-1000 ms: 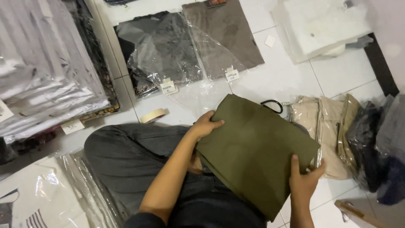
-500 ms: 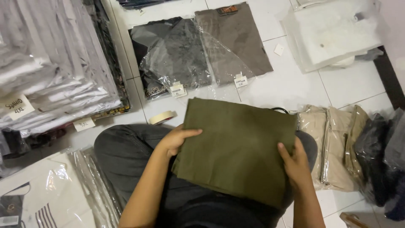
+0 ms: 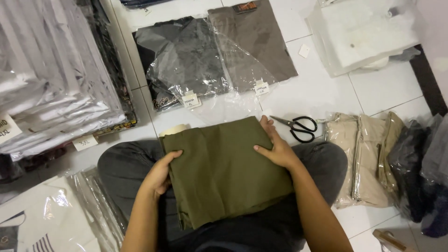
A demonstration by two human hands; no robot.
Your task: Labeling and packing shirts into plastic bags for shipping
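Head camera, steep downward look, close over lap, white tiled floor [image 3: 322, 88] beyond

White tiled floor [image 3: 322, 88], seen from above; two clear-bagged folded garments, one dark grey [image 3: 184, 60] and one brown [image 3: 254, 42], lie side by side at top centre; black-handled scissors [image 3: 298, 126] lie just below them; a stack of bagged garments [image 3: 51, 88] at left; a white bagged bundle [image 3: 368, 32] at top right; beige bagged garments [image 3: 364, 158] at right, with dark bagged garments [image 3: 420, 172] beside them.
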